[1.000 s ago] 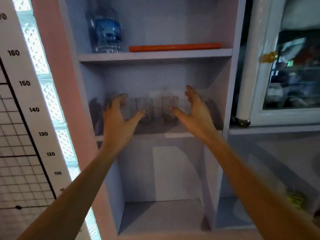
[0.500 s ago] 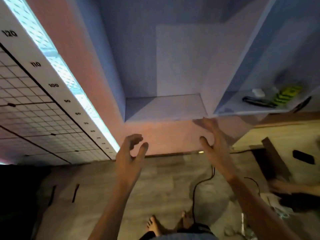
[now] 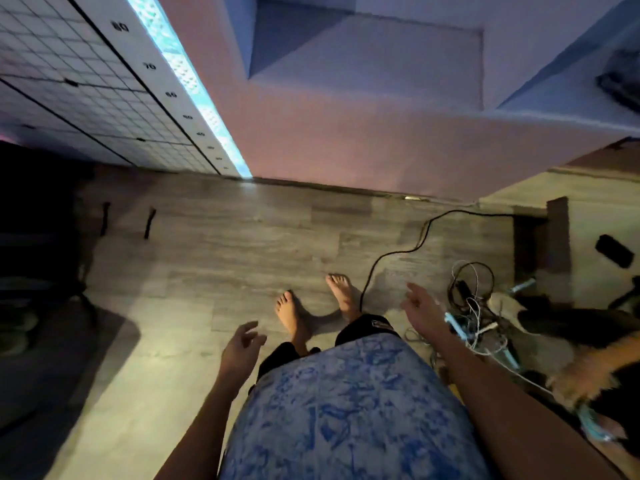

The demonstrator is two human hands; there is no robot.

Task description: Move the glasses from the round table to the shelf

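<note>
View: the floor is looked down on from head height, with the person's own body in the lower middle of the frame
Left hand (image 3: 240, 348): held low beside the left hip, fingers loosely spread and slightly curled, nothing gripped
Right hand (image 3: 424, 308): held out past the right hip, fingers spread apart, palm turned inward, nothing gripped
Glasses: none can be seen in this view, so their place cannot be told; the round table is also outside the frame
Shelf (image 3: 363, 64): only the lowest compartment of the shelf unit is seen, at the top of the frame, its bottom board bare in the visible part
Side compartment (image 3: 568, 95): to the right of the shelf, a dark object (image 3: 620, 84) is lying at its far right edge, too blurred to be named
Feet (image 3: 291, 313): 2 bare feet are planted on the grey wood-look floor (image 3: 225, 251), toes turned toward the shelf unit
Clothing: a blue-and-white patterned shirt (image 3: 346, 403) is worn over dark shorts (image 3: 367, 329)
Black cable (image 3: 408, 251): it is trailed across the floor from the shelf base to just beside the right foot
Cable tangle (image 3: 474, 306): white, black and light-blue leads are heaped on the floor just beyond the right hand
Height chart (image 3: 166, 91): a numbered grid panel is fixed to the wall left of the shelf unit, with 80 and 70 legible
</note>
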